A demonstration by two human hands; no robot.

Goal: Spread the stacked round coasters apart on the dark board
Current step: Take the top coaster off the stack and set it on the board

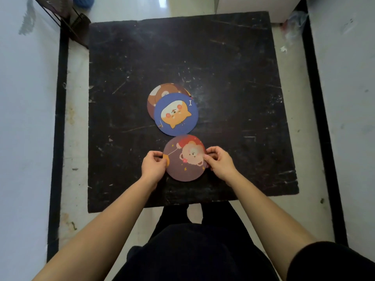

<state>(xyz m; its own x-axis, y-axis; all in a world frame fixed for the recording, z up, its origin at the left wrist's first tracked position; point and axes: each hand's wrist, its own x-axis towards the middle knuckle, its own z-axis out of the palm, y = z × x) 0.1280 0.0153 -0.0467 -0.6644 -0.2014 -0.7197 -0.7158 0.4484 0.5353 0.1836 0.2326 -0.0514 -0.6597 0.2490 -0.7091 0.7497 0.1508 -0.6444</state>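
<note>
Here the left hand (pixel 153 165) and right hand (pixel 220 164) pinch opposite edges of the maroon coaster (pixel 185 159) near the dark board (pixel 233 78)'s front edge, probably placing it; next, the blue coaster (pixel 176 114) needs sliding off the brown coasters (pixel 162 92).

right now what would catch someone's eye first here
Two bare hands, left hand and right hand, pinch the opposite edges of a maroon coaster near the front of the dark board. Just beyond it a blue coaster overlaps brown coasters at the board's middle.
</note>
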